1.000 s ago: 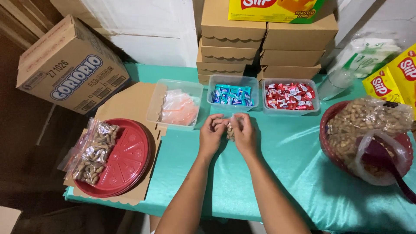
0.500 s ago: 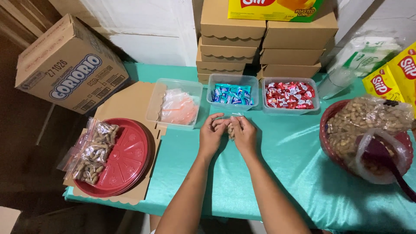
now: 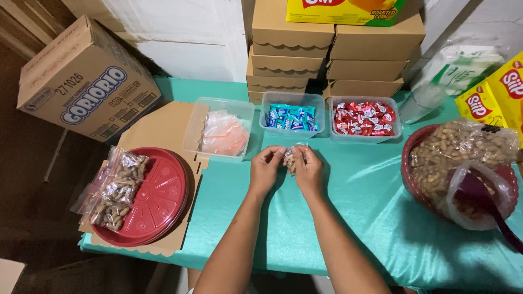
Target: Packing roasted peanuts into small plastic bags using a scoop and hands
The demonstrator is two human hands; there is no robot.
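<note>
A green-clothed table (image 3: 354, 218) stands against a white wall. Near its middle, the left hand (image 3: 266, 170) and right hand (image 3: 308, 169) pinch together on a small clear bag of peanuts (image 3: 291, 160). Pressing evenly along the top strip should seal it cleanly.

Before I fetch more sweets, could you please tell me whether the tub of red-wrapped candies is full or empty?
Nearly full: the clear tub holds red-wrapped candies heaped across its whole floor, almost to the rim, with no lid on.
</note>
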